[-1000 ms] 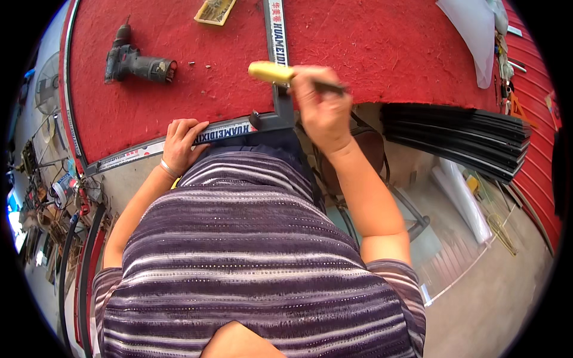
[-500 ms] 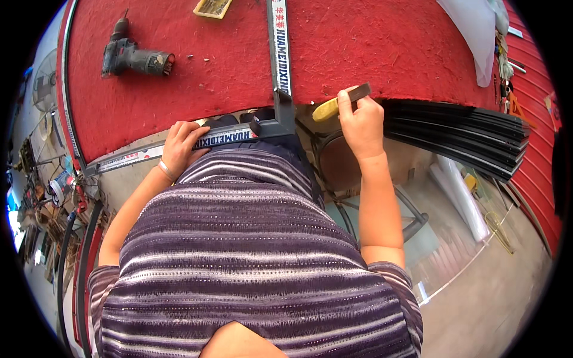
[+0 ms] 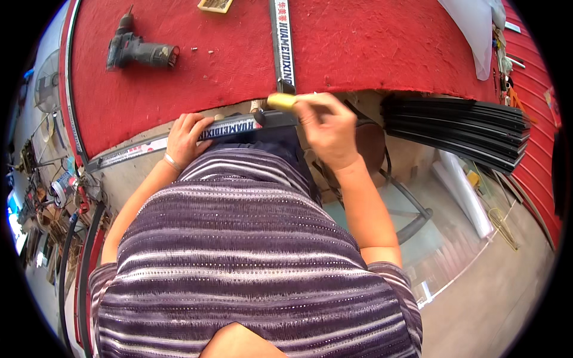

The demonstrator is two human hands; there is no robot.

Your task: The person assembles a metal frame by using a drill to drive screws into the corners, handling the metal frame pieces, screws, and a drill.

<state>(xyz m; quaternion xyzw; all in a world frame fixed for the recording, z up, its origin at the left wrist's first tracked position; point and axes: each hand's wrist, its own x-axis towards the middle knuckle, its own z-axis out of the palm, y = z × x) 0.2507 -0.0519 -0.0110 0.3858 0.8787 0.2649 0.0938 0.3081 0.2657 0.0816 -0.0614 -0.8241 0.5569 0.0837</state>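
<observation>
My left hand point(image 3: 186, 141) is closed over a grey metal frame point(image 3: 233, 127) with white printed film on it. Its fingers lie on top and the thumb is on my side, against my body. My right hand point(image 3: 329, 132) is closed around a short tool point(image 3: 280, 100) whose yellow end points left, blurred by motion, just above the frame's corner. The tool's other end is hidden in the hand, and I cannot tell whether it touches the frame. From that corner a second frame bar point(image 3: 283, 45) runs away across the red covered table.
On the red table point(image 3: 370, 48) lie a cordless drill point(image 3: 140, 51), several small bits and a yellowish tray point(image 3: 215, 5). Black profiles point(image 3: 456, 128) are stacked at the right. Below stand a chair point(image 3: 365, 149), clear sheets and a plastic roll point(image 3: 465, 194). Translucent film point(image 3: 474, 36) hangs far right.
My right hand has swung left with the tool, from beside the table edge to over the frame corner. My left hand stays on the frame, shifted slightly with the view.
</observation>
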